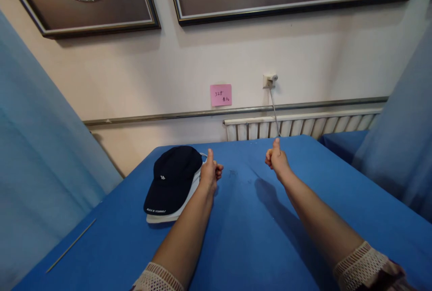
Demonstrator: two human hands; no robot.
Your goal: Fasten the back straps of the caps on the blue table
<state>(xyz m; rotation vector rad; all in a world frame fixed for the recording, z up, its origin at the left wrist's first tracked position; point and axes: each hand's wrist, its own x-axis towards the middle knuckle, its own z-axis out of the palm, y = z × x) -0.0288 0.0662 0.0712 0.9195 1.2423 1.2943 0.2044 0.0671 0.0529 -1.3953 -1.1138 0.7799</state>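
Observation:
Both my hands are stretched out above the blue-covered table (236,219), thumbs pointing up and the other fingers curled into fists. My left hand (209,172) is closed with nothing showing in it, right beside the caps; whether it touches them I cannot tell. A dark navy cap (175,169) with a small white emblem and white lettering on its brim lies on top of a white cap (182,208), which is mostly hidden under it. My right hand (278,158), likewise closed and holding nothing visible, is over the far part of the table, casting a shadow on the cover.
A thin stick (70,246) lies near the table's left edge. Behind the table are a radiator (303,125), a metal pipe (189,114), a socket with a cord (269,81) and a pink note (221,95). Blue curtains (40,147) hang at both sides.

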